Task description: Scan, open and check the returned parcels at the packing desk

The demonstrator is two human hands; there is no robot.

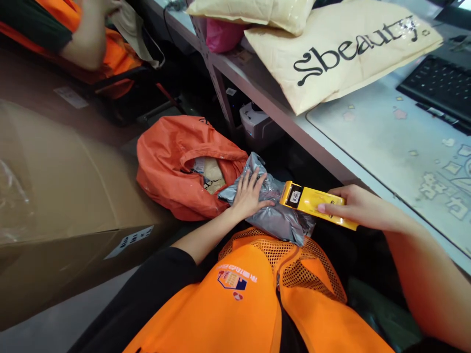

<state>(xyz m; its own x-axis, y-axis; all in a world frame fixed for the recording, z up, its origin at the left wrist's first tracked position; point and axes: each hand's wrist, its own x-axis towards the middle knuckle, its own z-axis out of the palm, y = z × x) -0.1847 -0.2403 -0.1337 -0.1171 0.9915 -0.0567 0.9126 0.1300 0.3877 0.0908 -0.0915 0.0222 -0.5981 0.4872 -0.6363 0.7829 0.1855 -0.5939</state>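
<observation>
A grey plastic parcel (274,213) lies on my lap above my orange vest. My left hand (249,193) rests flat on it with the fingers spread. My right hand (358,206) is closed around a yellow handheld scanner (314,202), whose head sits over the parcel's right side. An orange sack (172,164) lies open on the floor just left of the parcel, with a tan package showing inside it.
A large cardboard box (62,196) stands at the left. A grey desk (371,147) at the right carries cream "beauty" mailers (342,49), a keyboard (439,88) and a desk mat. Another person's arm (86,41) in orange is at the top left. A small white device (255,122) sits under the desk.
</observation>
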